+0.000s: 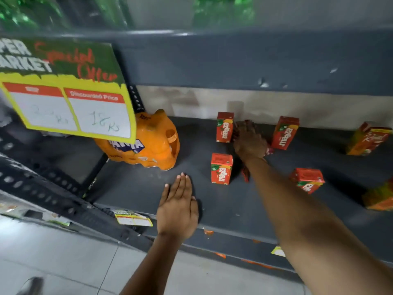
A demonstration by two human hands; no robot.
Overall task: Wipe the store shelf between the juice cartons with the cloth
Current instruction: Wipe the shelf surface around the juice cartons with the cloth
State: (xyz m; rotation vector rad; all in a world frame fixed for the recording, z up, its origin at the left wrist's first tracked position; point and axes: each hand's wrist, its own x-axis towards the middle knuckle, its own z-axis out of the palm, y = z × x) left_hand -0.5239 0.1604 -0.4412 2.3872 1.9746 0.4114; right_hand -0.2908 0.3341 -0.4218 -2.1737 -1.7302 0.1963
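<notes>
Toward the shelf [234, 201] back edge, right hand [249, 141] presses the cloth [245, 174] flat between juice cartons [225, 127]; left hand [177, 209] rests open near the front edge. Wiping appears underway, front strip seemingly outstanding.

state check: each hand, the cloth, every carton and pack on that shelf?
left hand: flat, palm down on shelf front
right hand: pressing cloth between cartons
cloth: mostly hidden under hand
back-left carton: upright
front-left carton: upright
back-right carton: tilted
front-right carton: tilted
orange bottle pack: wrapped, standing
</notes>
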